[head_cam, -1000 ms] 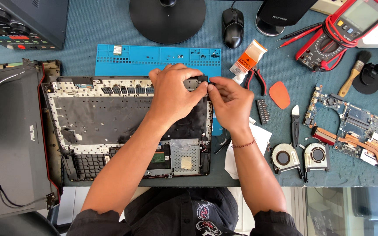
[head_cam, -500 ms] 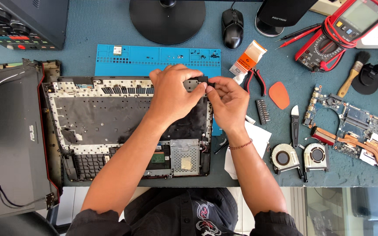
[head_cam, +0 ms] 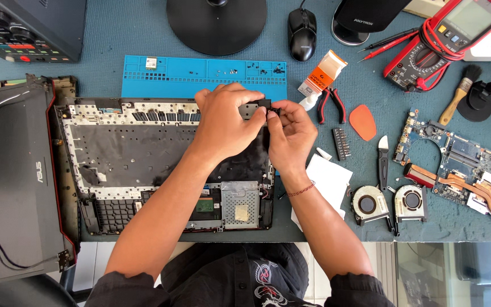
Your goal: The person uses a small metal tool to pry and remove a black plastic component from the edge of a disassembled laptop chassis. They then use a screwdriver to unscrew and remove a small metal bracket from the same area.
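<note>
Head view: left hand (head_cam: 225,122) and right hand (head_cam: 291,133) pinch a small black part (head_cam: 259,104) at the laptop base's (head_cam: 115,153) top-right corner; best eased free gently, base held flat.

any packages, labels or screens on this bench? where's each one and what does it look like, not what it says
Multimeter: top right corner, red casing, grey blank screen, red and black leads.
Small packet: right of the blue mat, orange and white, oblong.
Sticker: on the silver plate low in the open laptop base, small, pale square.
Bench instrument: top left corner, black panel with red buttons, no screen visible.
</note>
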